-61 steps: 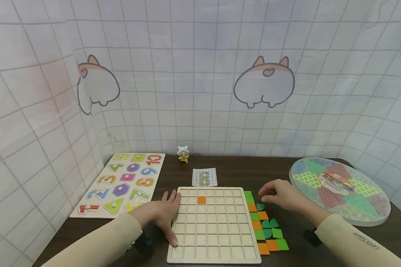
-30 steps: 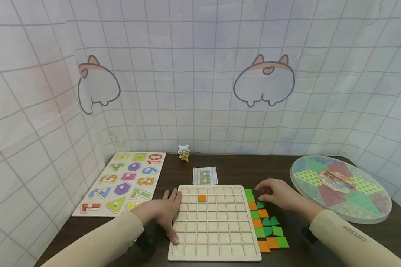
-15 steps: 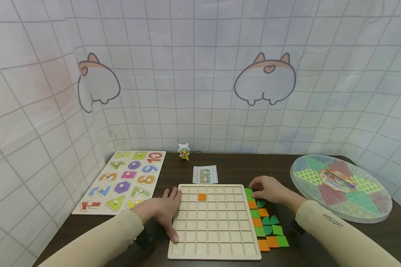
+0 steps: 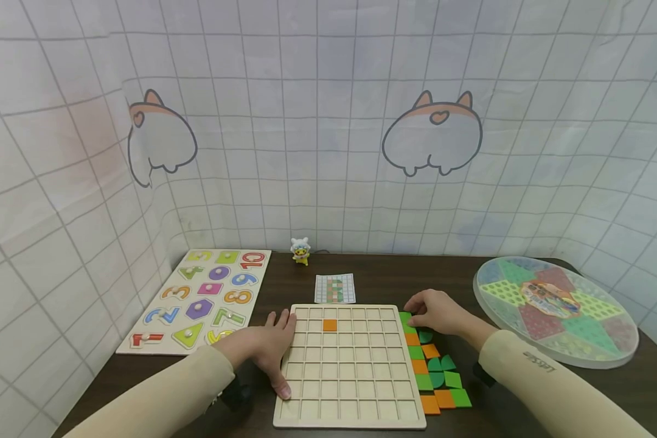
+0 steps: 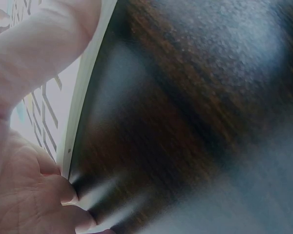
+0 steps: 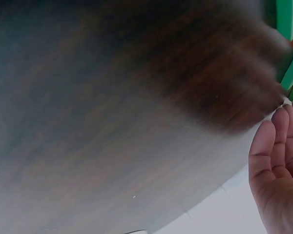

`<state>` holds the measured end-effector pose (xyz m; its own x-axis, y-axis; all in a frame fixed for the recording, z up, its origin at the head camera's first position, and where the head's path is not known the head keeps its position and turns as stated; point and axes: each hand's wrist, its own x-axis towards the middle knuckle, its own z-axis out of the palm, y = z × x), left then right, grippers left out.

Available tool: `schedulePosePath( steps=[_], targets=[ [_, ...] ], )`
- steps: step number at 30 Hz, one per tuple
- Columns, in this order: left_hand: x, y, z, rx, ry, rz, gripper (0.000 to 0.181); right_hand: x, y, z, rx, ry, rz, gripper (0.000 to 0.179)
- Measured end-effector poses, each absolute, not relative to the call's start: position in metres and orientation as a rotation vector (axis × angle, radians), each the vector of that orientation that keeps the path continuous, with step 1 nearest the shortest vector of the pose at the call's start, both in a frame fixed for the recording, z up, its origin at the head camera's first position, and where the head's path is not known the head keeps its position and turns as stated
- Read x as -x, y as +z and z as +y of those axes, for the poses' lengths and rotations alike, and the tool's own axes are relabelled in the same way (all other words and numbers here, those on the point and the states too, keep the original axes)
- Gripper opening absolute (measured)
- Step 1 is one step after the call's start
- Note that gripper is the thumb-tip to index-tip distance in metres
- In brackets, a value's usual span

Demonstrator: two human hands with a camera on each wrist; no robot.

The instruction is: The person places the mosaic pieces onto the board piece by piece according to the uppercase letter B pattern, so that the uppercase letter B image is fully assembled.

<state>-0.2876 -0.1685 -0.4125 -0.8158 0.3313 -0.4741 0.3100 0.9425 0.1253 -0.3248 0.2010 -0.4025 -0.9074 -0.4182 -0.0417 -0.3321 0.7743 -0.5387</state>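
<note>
A person's left hand (image 4: 271, 353) lies with fingers spread along the near-left side of a wooden grid board (image 4: 356, 389), gripping nothing, while the right hand (image 4: 440, 313) bends its fingers to a green tile (image 4: 407, 324) beside the board's right edge; whether thumb and finger pinch it cannot be told. The left wrist view alone shows the thumb crossing the board's pale rim from beneath; the right wrist view shows the palm side, fingers close together and gently curved. Only the head view takes in the orange tile (image 4: 330, 325) on the grid, the loose tiles (image 4: 445, 398), the printed card (image 4: 335, 288) and a figurine (image 4: 300, 250). The dark wood-grain table (image 4: 389, 274) meets a white gridded wall covering (image 4: 317, 201) with cartoon animals. A puzzle (image 4: 168, 347) bears numbers, 10 among them; lettering on the right sleeve (image 4: 547, 368) and the round game box (image 4: 498, 274) is too small to read.
</note>
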Motion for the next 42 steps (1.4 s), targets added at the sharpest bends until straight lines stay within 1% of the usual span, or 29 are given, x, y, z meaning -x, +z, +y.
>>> schedulePosePath(
  steps=[6,9,11,18,20,23,27,29,35,42],
  targets=[
    [0.275,-0.396,-0.163,-0.453,0.061,2.599,0.152,0.325,-0.404,0.201,0.605,-0.823,2.807,0.02],
    [0.273,-0.393,-0.162,-0.439,0.064,2.602,0.15,0.325,-0.404,0.201,0.613,-0.868,2.805,0.02],
    [0.276,-0.397,-0.163,-0.436,0.064,2.597,0.151,0.325,-0.405,0.201,0.612,-0.9,2.8,0.02],
    [0.301,-0.434,-0.176,-0.458,0.075,2.597,0.167,0.327,-0.401,0.202,0.585,-1.031,2.753,0.01],
    [0.3,-0.432,-0.176,-0.46,0.072,2.591,0.166,0.327,-0.397,0.201,0.563,-1.08,2.739,0.011],
    [0.294,-0.423,-0.172,-0.455,0.065,2.594,0.161,0.326,-0.392,0.197,0.518,-1.169,2.706,0.014],
    [0.29,-0.417,-0.17,-0.478,0.052,2.598,0.158,0.325,-0.389,0.184,0.439,-1.293,2.624,0.019],
    [0.292,-0.42,-0.171,-0.479,0.057,2.599,0.159,0.323,-0.389,0.176,0.395,-1.352,2.576,0.019],
    [0.297,-0.43,-0.174,-0.473,0.07,2.623,0.161,0.32,-0.39,0.147,0.331,-1.433,2.49,0.015],
    [0.304,-0.438,-0.178,-0.477,0.086,2.609,0.167,0.319,-0.387,0.116,0.338,-1.371,2.501,0.009]
  ],
)
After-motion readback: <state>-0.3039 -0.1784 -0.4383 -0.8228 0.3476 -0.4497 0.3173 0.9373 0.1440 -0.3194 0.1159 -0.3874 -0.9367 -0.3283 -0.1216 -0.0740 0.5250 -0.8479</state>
